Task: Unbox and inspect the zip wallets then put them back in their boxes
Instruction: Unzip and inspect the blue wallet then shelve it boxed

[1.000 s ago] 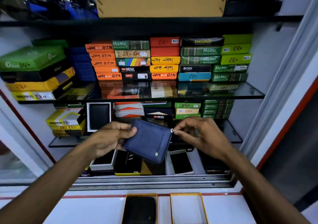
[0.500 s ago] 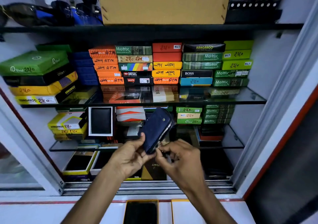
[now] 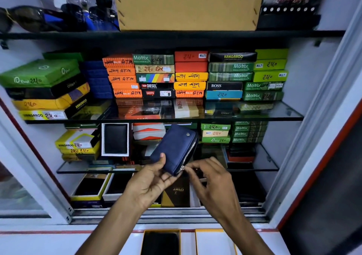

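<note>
Behind the fingers stands a glass-shelved display cabinet [image 3: 254, 115] stacked with coloured wallet boxes. Below the fingers, two open yellow-rimmed boxes [image 3: 213, 241] lie on the white tabletop [image 3: 49, 243]. The dark blue fabric zip wallet [image 3: 174, 147], tilted, its silver zipper running down its right edge, is clasped at its lower corner by the left hand [image 3: 150, 182]. The right hand [image 3: 213, 180] pinches the zipper pull [image 3: 182, 168] between thumb and forefinger.
</note>
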A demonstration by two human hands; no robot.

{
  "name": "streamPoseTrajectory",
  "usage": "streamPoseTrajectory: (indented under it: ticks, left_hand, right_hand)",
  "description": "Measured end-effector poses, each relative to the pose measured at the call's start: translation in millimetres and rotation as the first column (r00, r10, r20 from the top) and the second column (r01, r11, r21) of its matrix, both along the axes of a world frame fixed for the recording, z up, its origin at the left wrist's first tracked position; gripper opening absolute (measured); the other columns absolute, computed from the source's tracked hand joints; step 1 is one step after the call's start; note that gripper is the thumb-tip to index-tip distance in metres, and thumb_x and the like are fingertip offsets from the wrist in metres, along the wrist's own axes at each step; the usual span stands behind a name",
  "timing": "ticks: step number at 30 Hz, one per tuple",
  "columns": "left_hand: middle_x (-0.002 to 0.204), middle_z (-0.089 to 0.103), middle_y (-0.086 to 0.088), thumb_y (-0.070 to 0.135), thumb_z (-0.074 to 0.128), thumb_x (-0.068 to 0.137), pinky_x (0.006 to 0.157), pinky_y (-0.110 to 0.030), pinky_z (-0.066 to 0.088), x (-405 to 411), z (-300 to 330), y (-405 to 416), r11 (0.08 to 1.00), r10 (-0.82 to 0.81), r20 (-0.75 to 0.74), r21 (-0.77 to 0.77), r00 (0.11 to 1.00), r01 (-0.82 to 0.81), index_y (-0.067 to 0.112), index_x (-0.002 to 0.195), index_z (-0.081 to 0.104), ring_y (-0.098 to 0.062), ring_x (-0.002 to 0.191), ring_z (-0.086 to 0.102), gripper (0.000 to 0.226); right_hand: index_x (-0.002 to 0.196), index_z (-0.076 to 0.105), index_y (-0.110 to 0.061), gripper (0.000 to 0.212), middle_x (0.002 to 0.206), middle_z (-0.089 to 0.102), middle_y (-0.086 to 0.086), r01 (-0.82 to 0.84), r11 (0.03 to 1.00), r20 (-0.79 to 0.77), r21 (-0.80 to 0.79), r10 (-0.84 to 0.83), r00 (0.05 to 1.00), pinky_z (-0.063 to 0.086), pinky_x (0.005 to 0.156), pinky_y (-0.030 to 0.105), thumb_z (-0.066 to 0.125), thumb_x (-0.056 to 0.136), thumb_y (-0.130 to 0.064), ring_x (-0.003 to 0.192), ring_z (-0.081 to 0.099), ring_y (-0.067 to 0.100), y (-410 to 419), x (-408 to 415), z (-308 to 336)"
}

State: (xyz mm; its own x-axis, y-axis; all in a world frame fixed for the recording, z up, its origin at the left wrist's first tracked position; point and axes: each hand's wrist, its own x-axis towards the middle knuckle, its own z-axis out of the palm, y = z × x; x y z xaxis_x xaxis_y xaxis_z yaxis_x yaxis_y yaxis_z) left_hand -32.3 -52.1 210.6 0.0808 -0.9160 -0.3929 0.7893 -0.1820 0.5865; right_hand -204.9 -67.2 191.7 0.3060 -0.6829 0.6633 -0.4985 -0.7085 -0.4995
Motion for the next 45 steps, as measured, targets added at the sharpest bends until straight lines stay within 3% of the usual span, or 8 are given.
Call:
streamPoseTrajectory:
  ticks: [8,16,24,29,32,37,41,45]
  left_hand:
    - [0.087,0.080,-0.004,0.010,0.056,0.090,0.058,-0.034,0.062,17.9,0.8,13.1,0.989,-0.063,0.373,-0.097,0.926,0.107,0.010,0.105,0.067,-0.018,0.072,0.076,0.019]
    - [0.122,0.068,-0.018,0.011,0.064,0.083,0.095,-0.039,0.053,40.5,25.3,13.2,0.857,-0.417,0.548,-0.028,0.725,0.515,0.001,0.121,0.064,-0.024,0.108,0.067,0.040]
    - [0.109,0.071,-0.015,0.021,0.073,0.075,0.076,-0.038,0.058,14.7,25.1,7.5,0.835,-0.466,0.542,0.008,0.699,0.550,0.005,0.110,0.072,-0.021,0.090,0.069,0.038]
    - [0.103,0.070,-0.015,0.024,0.065,0.080,0.062,-0.035,0.056,5.5,21.9,8.3,0.836,-0.485,0.541,0.055,0.688,0.546,0.001,0.118,0.066,-0.020,0.080,0.068,0.044]
    - [0.107,0.069,-0.014,0.026,0.067,0.078,0.078,-0.041,0.051,0.4,18.9,7.1,0.873,-0.433,0.540,0.049,0.722,0.486,0.004,0.114,0.068,-0.024,0.090,0.064,0.043]
    - [0.108,0.074,-0.016,0.022,0.068,0.076,0.079,-0.046,0.057,1.2,17.9,10.7,0.956,-0.202,0.641,-0.035,0.740,0.291,0.008,0.114,0.067,-0.027,0.091,0.069,0.040]
    - [0.106,0.075,-0.016,-0.003,0.065,0.082,0.074,-0.030,0.062,3.9,12.7,13.9,0.941,0.006,0.732,-0.235,0.681,0.245,0.005,0.115,0.063,-0.021,0.093,0.071,0.035]
    - [0.108,0.076,-0.005,-0.017,0.069,0.072,0.087,-0.023,0.057,3.0,0.0,19.3,0.856,0.180,0.822,-0.401,0.540,0.325,0.008,0.099,0.066,-0.013,0.105,0.070,0.038]
  right_hand:
    - [0.090,0.064,-0.030,0.007,0.086,0.059,-0.026,0.139,0.990,0.011,-0.021,-0.139,0.990,0.040,0.067,0.015,0.060,0.094,-0.027,0.084,0.050,0.004,-22.3,-34.4,26.0]
    - [0.087,0.069,-0.028,0.011,0.088,0.068,-0.019,-0.203,0.968,0.057,0.148,0.197,0.979,0.043,0.082,0.025,0.059,0.088,-0.033,0.094,0.057,0.007,-59.2,-28.3,41.8]
    - [0.086,0.071,-0.026,0.012,0.100,0.063,0.020,-0.488,0.773,0.162,0.406,0.464,0.871,0.046,0.088,0.016,0.068,0.085,-0.014,0.093,0.061,0.010,-85.1,-0.6,34.3]
    - [0.088,0.071,-0.029,0.022,0.092,0.068,0.003,-0.479,0.764,0.135,0.433,0.470,0.872,0.050,0.086,0.020,0.069,0.085,-0.007,0.090,0.064,0.009,-87.7,-4.8,22.1]
    - [0.098,0.071,-0.009,0.015,0.089,0.071,-0.001,-0.494,0.700,0.340,0.516,0.362,0.868,0.053,0.079,0.019,0.065,0.087,0.000,0.083,0.068,0.005,-83.1,-13.8,19.8]
    - [0.110,0.073,-0.018,0.043,0.100,0.078,0.008,-0.493,0.578,0.565,0.650,0.066,0.822,0.059,0.076,0.032,0.043,0.095,-0.045,0.087,0.073,0.023,-67.5,-47.8,6.5]
    - [0.106,0.072,-0.016,0.031,0.089,0.079,0.000,-0.589,0.593,0.604,0.548,0.206,0.770,0.057,0.065,0.018,0.069,0.075,-0.012,0.077,0.071,0.008,-50.4,-62.1,12.1]
    - [0.099,0.077,-0.017,0.040,0.099,0.079,-0.007,-0.507,0.751,0.533,0.423,0.246,0.810,0.058,0.082,0.018,0.076,0.066,0.006,0.097,0.073,0.007,-38.4,-76.1,8.4]
